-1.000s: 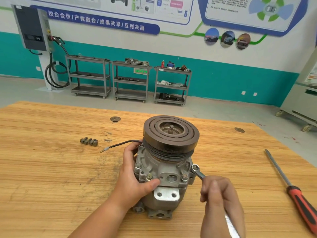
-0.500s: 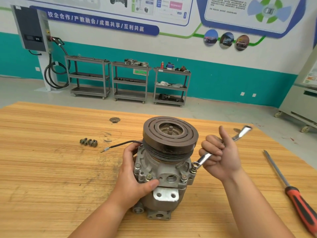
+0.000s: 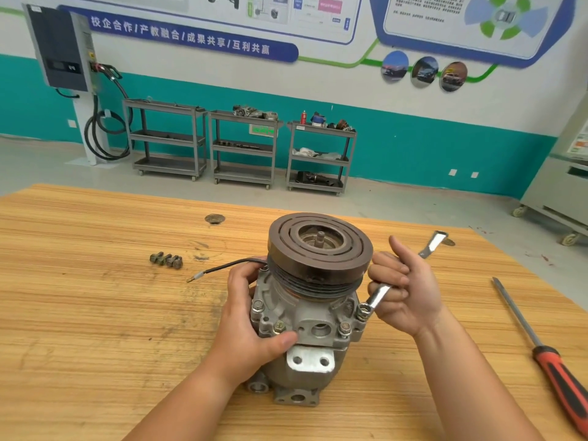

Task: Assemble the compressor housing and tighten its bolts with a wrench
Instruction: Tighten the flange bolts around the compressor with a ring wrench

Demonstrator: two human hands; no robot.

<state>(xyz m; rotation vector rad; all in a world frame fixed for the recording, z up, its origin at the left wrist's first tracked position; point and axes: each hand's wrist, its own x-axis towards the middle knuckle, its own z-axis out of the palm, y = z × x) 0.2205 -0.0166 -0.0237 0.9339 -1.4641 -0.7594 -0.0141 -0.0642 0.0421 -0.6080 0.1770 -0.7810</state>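
The grey compressor housing (image 3: 313,316) stands upright on the wooden table (image 3: 95,313), its dark pulley (image 3: 319,246) on top. My left hand (image 3: 251,326) grips the housing's left side, thumb across the front flange. My right hand (image 3: 405,291) holds a silver wrench (image 3: 378,296) whose ring end sits on the bolt (image 3: 362,310) at the housing's right front corner. The wrench handle points up and away to the right. Other bolts (image 3: 279,326) sit in the flange.
Several loose bolts (image 3: 167,260) lie on the table to the left. A black wire (image 3: 222,268) runs left from the housing. A red-handled screwdriver (image 3: 541,348) lies at the right edge. Shelving carts (image 3: 243,148) stand by the far wall.
My right hand has swung the wrench handle from near me around to the far right, turning it on the right corner bolt. The left hand has stayed on the housing.
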